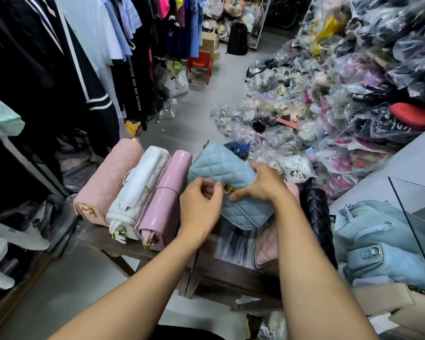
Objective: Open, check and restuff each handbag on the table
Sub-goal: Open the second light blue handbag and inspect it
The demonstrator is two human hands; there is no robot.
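A light blue quilted handbag (222, 168) with a gold clasp (229, 189) is held above the dark wooden table (233, 271). My right hand (264, 184) grips its flap from the right. My left hand (201, 204) pinches at the flap edge beside the clasp. Left of it, three bags lie side by side on the table: a pale pink quilted bag (107, 179), a white bag (139, 192) and a glossy pink bag (166, 197). Under my right arm lie a pink quilted bag (266, 246) and a black quilted bag (317, 214).
Hanging clothes (59, 69) fill the left side. A heap of plastic-wrapped goods (341, 106) rises on the right. A light blue backpack (378, 241) sits at the right beside a glass pane (417, 217). A red chair (199, 63) stands on the grey floor beyond.
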